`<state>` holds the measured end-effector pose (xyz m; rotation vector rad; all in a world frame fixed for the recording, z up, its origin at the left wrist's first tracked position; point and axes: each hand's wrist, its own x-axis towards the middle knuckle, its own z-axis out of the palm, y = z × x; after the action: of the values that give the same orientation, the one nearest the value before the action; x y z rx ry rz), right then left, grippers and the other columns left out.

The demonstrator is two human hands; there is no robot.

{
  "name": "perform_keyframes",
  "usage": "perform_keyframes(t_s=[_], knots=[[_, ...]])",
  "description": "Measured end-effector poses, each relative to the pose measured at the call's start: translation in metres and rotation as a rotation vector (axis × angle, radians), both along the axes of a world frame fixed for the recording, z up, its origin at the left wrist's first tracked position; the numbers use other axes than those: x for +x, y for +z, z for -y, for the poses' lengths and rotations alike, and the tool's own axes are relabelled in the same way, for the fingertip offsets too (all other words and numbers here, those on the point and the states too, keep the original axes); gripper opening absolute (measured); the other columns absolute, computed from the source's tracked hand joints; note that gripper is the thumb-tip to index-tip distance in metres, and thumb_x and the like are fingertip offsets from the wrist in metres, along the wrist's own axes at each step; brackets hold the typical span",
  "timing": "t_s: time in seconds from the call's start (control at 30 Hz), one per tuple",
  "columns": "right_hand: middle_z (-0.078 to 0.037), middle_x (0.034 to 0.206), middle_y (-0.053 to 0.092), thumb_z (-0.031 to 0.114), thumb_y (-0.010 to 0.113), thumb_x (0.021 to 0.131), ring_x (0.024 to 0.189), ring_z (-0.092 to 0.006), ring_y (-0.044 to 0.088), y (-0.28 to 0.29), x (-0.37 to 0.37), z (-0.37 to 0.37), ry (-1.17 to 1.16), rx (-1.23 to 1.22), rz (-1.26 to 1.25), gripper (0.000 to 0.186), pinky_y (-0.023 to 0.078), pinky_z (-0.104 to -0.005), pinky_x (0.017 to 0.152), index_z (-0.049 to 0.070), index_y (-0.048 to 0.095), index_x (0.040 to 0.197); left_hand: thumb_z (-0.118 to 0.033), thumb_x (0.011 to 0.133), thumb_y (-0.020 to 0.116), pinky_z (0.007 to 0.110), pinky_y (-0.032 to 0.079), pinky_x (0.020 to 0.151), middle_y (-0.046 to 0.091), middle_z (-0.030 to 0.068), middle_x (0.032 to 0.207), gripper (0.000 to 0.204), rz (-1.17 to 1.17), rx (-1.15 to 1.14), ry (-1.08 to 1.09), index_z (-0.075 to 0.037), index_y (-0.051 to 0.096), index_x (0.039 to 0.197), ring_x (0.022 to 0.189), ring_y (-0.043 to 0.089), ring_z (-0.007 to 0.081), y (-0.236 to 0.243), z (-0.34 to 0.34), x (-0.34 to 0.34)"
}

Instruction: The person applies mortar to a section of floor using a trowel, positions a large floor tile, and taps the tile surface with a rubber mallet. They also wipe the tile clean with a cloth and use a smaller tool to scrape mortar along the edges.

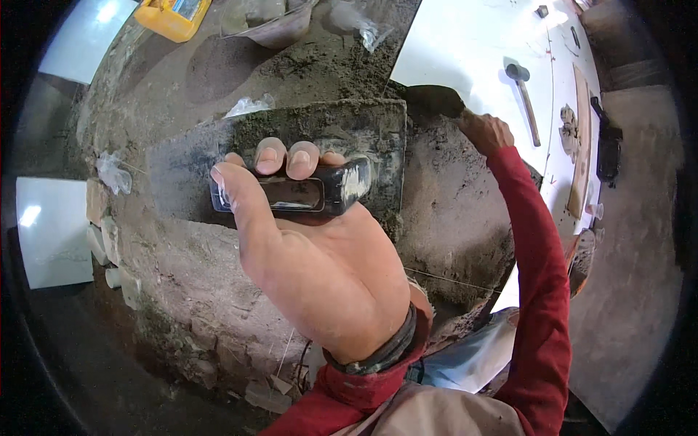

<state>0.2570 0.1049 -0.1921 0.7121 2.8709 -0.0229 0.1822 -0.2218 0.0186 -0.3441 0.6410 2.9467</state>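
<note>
My left hand (327, 272) comes up close to the camera, palm up, its fingers and thumb closed round the black handle of a plastering float (385, 142). The float's long, rectangular dark plate lies beyond the fingers, smeared with grey mortar. Off to the right, my right hand (487, 133) grips a trowel, its dark blade (432, 100) pointing left over the mortar bed, beside the edge of a large white slab (451, 58). The trowel's handle is mostly hidden in my fingers.
On the white slab rest a rubber mallet (524, 102) and a wooden strip (579, 138). A mortar basin (280, 30) and a yellow container (171, 18) stand at the far side. Clear plastic scraps (114, 173) lie about. A thin string (451, 278) crosses near me. White tiles (54, 232) are at left.
</note>
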Motion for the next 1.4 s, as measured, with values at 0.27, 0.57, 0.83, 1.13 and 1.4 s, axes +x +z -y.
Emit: perform_keyframes(t_s=[0.27,0.57,0.83,1.13,1.4], knots=[[-0.018,0.074,0.071,0.045,0.056,0.098,0.068,-0.0357,0.072,-0.031,0.021,0.023,0.026,0.329,-0.018,0.035,0.059,-0.0482,0.059,0.014,0.063,0.114,-0.024,0.108,0.045,0.038,0.044,0.09,0.052,0.0047,0.095,0.021,0.038,0.023,-0.037,-0.004,0.048,0.102,0.089,0.053,0.0169,0.0,0.002,-0.002],[-0.015,0.076,0.072,0.043,0.056,0.099,0.066,-0.034,0.072,-0.004,0.002,0.047,0.043,0.143,-0.074,0.034,0.058,-0.0463,0.057,0.016,0.063,0.118,-0.022,0.108,0.044,0.037,0.044,0.089,0.052,0.0056,0.094,0.02,-0.079,-0.057,0.116,-0.004,0.048,0.1,0.089,0.052,0.0178,0.0,0.027,-0.016],[-0.019,0.077,0.071,0.049,0.055,0.097,0.07,-0.0359,0.073,-0.022,0.0,0.029,-0.011,0.225,0.007,0.038,0.059,-0.0469,0.059,0.018,0.064,0.117,-0.023,0.107,0.047,0.037,0.044,0.09,0.054,0.0051,0.096,0.019,0.014,0.096,-0.024,-0.005,0.05,0.102,0.091,0.054,0.0172,-0.003,0.006,-0.006],[-0.017,0.077,0.072,0.047,0.057,0.097,0.067,-0.0334,0.072,0.021,0.027,0.053,-0.025,0.269,0.157,0.041,0.059,-0.0443,0.058,0.014,0.064,0.12,-0.022,0.107,0.047,0.037,0.044,0.09,0.055,0.0055,0.094,0.019,-0.089,0.017,0.034,-0.004,0.051,0.102,0.09,0.054,0.0173,-0.005,0.042,-0.029],[-0.016,0.077,0.072,0.047,0.056,0.097,0.069,-0.0326,0.073,-0.015,-0.011,0.03,-0.003,0.338,0.067,0.04,0.059,-0.0449,0.059,0.018,0.062,0.123,-0.022,0.107,0.046,0.038,0.044,0.09,0.055,0.0069,0.094,0.021,0.003,-0.006,0.095,-0.003,0.052,0.1,0.09,0.054,0.0191,-0.003,0.021,-0.009]])
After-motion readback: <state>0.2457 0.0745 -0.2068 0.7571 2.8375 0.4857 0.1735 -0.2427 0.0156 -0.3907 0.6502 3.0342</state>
